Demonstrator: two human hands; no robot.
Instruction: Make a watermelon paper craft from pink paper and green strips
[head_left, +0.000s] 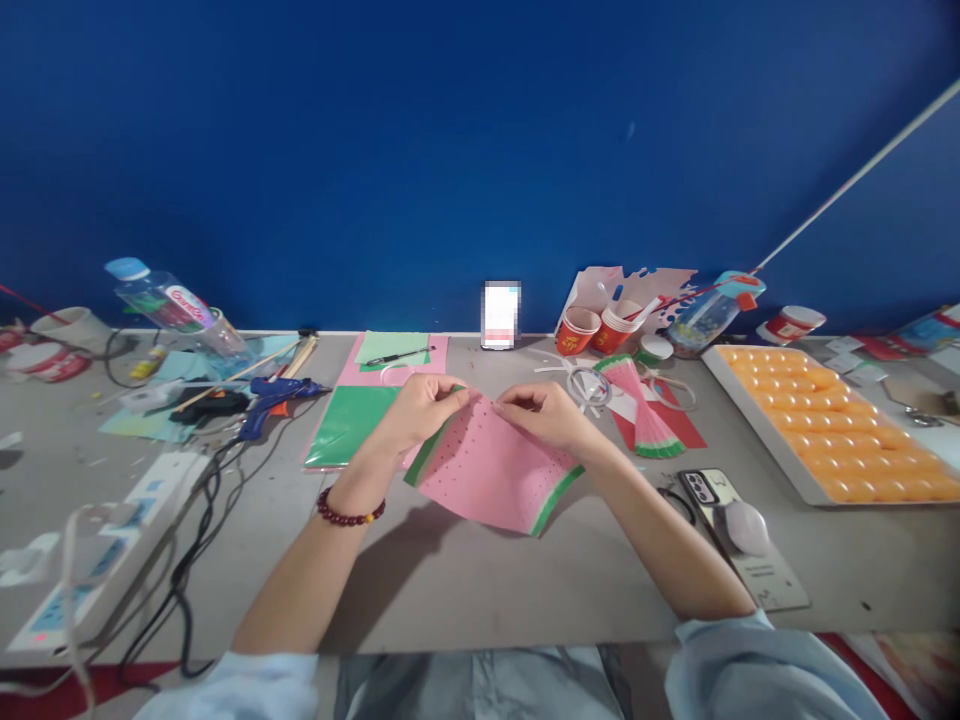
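Note:
Between my hands hangs a sheet of pink paper (pixel 491 465) with dark dots and green edges at its left and right sides. My left hand (pixel 424 408) pinches its upper left part near the green strip. At the top edge, my right hand (pixel 546 412) grips the paper with thumb and fingers. The sheet is held above the table and sags in a curve at its lower edge. A folded fan of pink and green paper (pixel 643 408) lies to the right, on red paper (pixel 686 425). Behind my left hand is a green sheet pack (pixel 349 425).
A blue glue gun (pixel 276 398) and a power strip (pixel 112 550) with cables are at left. Red paper cups (pixel 577 330) and a phone (pixel 500 315) stand by the blue wall. At right are a tray of orange balls (pixel 832 425) and another phone (pixel 772 575).

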